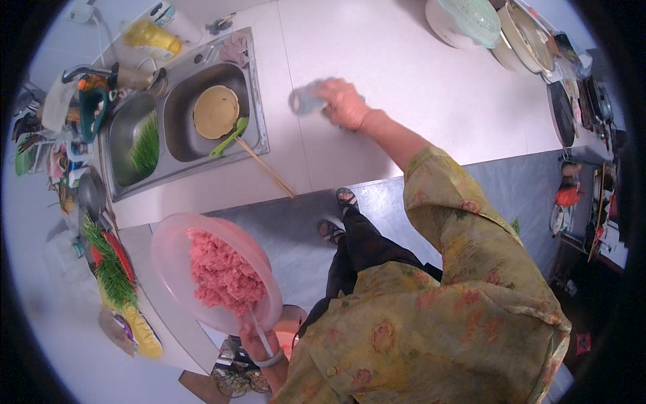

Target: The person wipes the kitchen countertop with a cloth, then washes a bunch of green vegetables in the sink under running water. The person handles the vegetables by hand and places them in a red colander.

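Note:
A pink plastic bowl [169, 252] of pink minced meat [224, 272] is held at its rim by my left hand [256, 339], tilted beside the counter's front edge. A thin pale utensil handle [261, 331] sticks out of the meat and crosses over that hand. My right hand [345, 103] presses a grey-blue cloth [307, 98] on the white countertop [404, 65], right of the sink. Hand and cloth are blurred, and the fingers partly hide the cloth.
The double-basin steel sink [260, 113] holds a yellowish bowl [216, 112], a green spoon [229, 139] and green stalks [146, 144]. Chopsticks [265, 166] reach over the counter's front edge. Basins [530, 40] and a mint-coloured colander [469, 20] stand at the back right. Greens [113, 272] lie on the left counter.

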Demonstrator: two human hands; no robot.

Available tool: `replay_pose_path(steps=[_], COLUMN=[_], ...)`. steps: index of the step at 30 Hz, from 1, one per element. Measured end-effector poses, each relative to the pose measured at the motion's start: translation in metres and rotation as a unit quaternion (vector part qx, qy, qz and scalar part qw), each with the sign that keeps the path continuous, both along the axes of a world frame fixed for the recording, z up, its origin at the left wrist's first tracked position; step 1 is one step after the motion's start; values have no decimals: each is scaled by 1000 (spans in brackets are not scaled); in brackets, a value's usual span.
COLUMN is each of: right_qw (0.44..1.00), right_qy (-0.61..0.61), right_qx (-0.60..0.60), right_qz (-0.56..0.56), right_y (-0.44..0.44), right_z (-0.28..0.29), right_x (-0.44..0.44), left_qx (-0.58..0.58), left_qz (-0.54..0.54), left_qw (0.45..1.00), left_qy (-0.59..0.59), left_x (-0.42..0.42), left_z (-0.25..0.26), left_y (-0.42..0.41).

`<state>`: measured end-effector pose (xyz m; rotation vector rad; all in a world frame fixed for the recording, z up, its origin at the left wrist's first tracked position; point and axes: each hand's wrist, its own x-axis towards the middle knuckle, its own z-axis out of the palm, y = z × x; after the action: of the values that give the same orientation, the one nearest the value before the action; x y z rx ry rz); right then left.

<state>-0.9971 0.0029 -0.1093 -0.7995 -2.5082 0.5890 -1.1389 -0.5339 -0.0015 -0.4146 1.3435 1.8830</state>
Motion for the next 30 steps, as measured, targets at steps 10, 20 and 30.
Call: replay_pose_path(steps=[10,20,30], right_qw=[965,930,816], right_qy=[-162,39,-96], right_qx=[-87,-160,55], right_qz=[189,-328,-568], right_y=[-110,-120,-51], right_z=[34,34,-32], right_x=[110,320,334], left_qx=[8,34,93], left_qz=[-89,-228,-402], left_qw=[995,973,911], left_qy=[33,20,7], left_x=[-8,-6,30], left_z=[19,12,-35], left_y=[48,165,384])
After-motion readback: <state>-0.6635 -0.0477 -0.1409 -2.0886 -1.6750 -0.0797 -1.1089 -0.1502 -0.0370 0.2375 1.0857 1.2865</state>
